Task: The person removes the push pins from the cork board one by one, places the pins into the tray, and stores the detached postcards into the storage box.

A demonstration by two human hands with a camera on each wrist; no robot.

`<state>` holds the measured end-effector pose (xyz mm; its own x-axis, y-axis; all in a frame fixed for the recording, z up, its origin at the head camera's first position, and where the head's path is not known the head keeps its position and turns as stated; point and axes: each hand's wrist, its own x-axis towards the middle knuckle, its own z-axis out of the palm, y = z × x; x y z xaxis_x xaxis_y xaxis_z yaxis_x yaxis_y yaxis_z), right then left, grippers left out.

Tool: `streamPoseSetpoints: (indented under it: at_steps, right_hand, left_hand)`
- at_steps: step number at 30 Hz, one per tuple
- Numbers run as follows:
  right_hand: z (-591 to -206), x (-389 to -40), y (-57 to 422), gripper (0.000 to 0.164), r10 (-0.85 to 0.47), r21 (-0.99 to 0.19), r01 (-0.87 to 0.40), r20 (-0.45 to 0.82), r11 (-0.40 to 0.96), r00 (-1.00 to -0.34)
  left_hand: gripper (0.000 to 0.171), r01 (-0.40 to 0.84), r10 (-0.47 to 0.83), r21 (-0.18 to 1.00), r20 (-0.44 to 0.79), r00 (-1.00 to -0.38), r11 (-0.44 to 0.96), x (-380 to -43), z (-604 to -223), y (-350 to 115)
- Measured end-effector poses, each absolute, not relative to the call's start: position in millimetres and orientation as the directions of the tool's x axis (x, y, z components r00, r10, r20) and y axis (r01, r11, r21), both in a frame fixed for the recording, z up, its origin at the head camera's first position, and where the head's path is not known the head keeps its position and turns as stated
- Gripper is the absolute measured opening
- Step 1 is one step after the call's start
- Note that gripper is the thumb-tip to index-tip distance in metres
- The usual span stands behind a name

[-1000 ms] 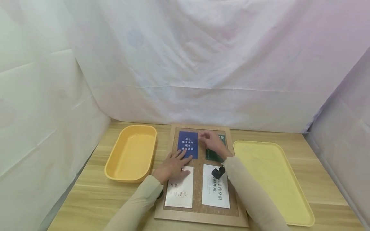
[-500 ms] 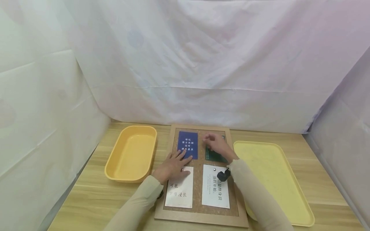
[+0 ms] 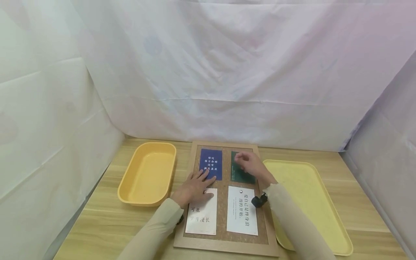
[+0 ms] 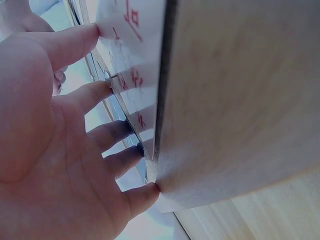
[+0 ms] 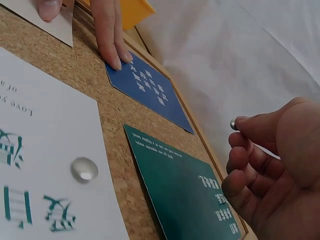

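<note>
My left hand (image 3: 192, 189) lies with fingers spread over the lower edge of a blue card (image 3: 211, 159) and the upper part of a white card (image 3: 201, 227). In the right wrist view, my right hand (image 5: 275, 155) pinches a small silver thumbtack (image 5: 233, 124) between thumb and fingertip. It is held over a green card (image 5: 175, 185), whose upper right part the hand hides in the head view. A second white card (image 3: 240, 220) lies below, with a round silver tack (image 5: 85, 170) in it. All the cards lie on a wood-framed cork board (image 3: 222, 202).
Left of the board stands a deep orange-yellow tray (image 3: 125, 191). A flat pale yellow tray (image 3: 312, 195) lies to the right, partly under my right sleeve. White cloth (image 3: 227, 119) hangs behind and at both sides of the wooden table (image 3: 97, 224).
My right hand has moved right, from beside the blue card's upper right edge to over the green card. More of the lower right white card shows. The left hand stays in place.
</note>
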<state>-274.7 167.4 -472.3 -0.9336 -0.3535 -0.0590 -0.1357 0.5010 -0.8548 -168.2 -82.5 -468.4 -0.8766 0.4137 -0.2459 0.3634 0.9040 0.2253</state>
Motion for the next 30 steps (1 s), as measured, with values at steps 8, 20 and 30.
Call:
streamPoseSetpoints:
  at_steps: [8, 20, 30]
  right_hand:
    - [-473, -269, 191, 0.024, -0.332, -0.829, -0.137, -0.062, 0.542, -0.941]
    - [-475, -261, 224, 0.021, -0.281, -0.796, -0.115, -0.072, 0.594, -0.957]
    - [-472, -254, 251, 0.024, -0.269, -0.800, -0.111, -0.066, 0.590, -0.961]
  left_hand:
    - [0.062, 0.362, 0.413, 0.227, -0.250, -0.876, 0.904, -168, -468, -82]
    - [0.062, 0.366, 0.415, 0.222, -0.245, -0.876, 0.904, -168, -467, -82]
    - [0.062, 0.370, 0.419, 0.220, -0.248, -0.874, 0.902, -169, -467, -82]
